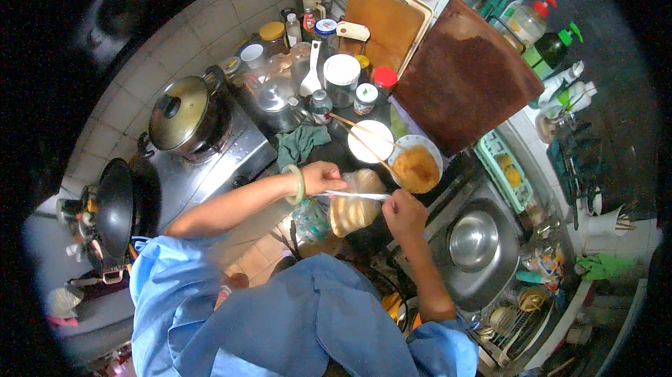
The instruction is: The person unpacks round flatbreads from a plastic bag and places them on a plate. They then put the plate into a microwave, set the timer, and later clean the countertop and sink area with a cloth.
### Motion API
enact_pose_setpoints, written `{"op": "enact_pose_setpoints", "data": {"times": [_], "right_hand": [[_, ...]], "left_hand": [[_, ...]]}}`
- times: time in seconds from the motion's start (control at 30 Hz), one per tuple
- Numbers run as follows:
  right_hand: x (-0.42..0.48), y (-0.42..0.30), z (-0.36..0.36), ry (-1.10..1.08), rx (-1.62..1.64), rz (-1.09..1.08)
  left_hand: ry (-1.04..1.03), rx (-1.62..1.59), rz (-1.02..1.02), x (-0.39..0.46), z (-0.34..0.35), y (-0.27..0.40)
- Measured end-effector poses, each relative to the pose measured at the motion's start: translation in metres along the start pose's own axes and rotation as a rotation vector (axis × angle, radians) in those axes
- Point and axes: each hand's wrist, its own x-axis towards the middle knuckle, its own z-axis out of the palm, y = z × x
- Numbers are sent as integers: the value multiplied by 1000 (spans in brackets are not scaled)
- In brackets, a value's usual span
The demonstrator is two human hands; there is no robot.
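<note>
A clear plastic bag of sliced bread (353, 214) lies before me at the counter's front edge. My left hand (321, 178), with a pale bangle on the wrist, pinches one end of a white tie strip (362, 196). The other end is gripped by my right hand (405, 213), so the strip runs taut across the bag. Just beyond the right hand, a plate (440, 154) holds a round browned flatbread (416, 169). Wooden chopsticks (367, 147) rest across a white bowl (362, 133) and that plate.
To the left, a lidded pot (181, 112) stands on the gas stove (210, 188), with a black wok (115, 209) nearer me. Jars (344, 75) crowd the back. On the right are a sink (446, 272) with a metal bowl (473, 240) and a brown board (467, 72).
</note>
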Motion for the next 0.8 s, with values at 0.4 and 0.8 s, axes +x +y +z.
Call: {"op": "enact_pose_setpoints", "data": {"times": [0.4,0.8], "right_hand": [[-11,62,20,-119,-275,122],[-20,95,24,-204,217,314]], "left_hand": [[-126,75,-81,-33,1,-22],[79,342,33,-46,-12,-60]]}}
